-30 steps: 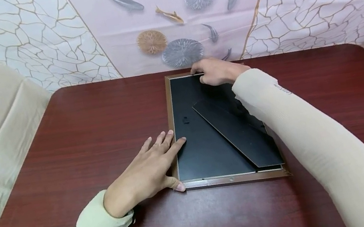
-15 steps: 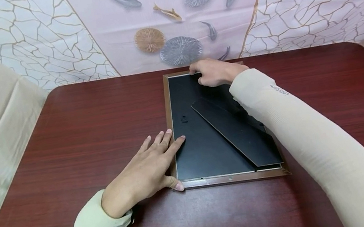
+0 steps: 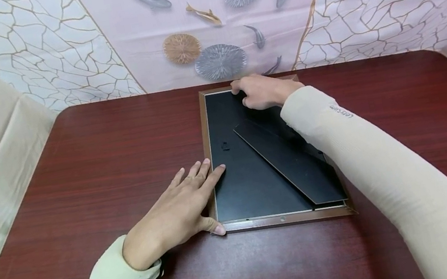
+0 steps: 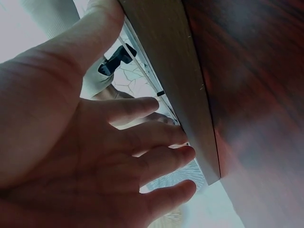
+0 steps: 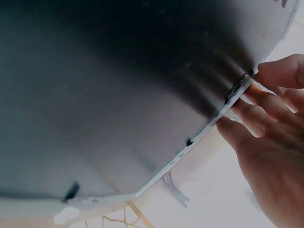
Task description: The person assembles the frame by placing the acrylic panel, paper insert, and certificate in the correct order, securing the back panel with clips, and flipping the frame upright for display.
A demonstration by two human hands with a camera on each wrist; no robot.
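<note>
Picture frame (image 3: 208, 127) lies face down near the far edge of the table (image 3: 95, 152), its black backing board (image 3: 248, 180) and folded stand (image 3: 290, 162) facing up. The left hand (image 3: 174, 215) rests flat with straight fingers on the frame's left rail, thumb at the near corner. The right hand (image 3: 262, 90) has its fingers curled at the board's far edge, apparently working a small clip there. A hard pull could bend the clip or snap the board; if the left hand eases off, the frame may skid on the smooth wood.
</note>
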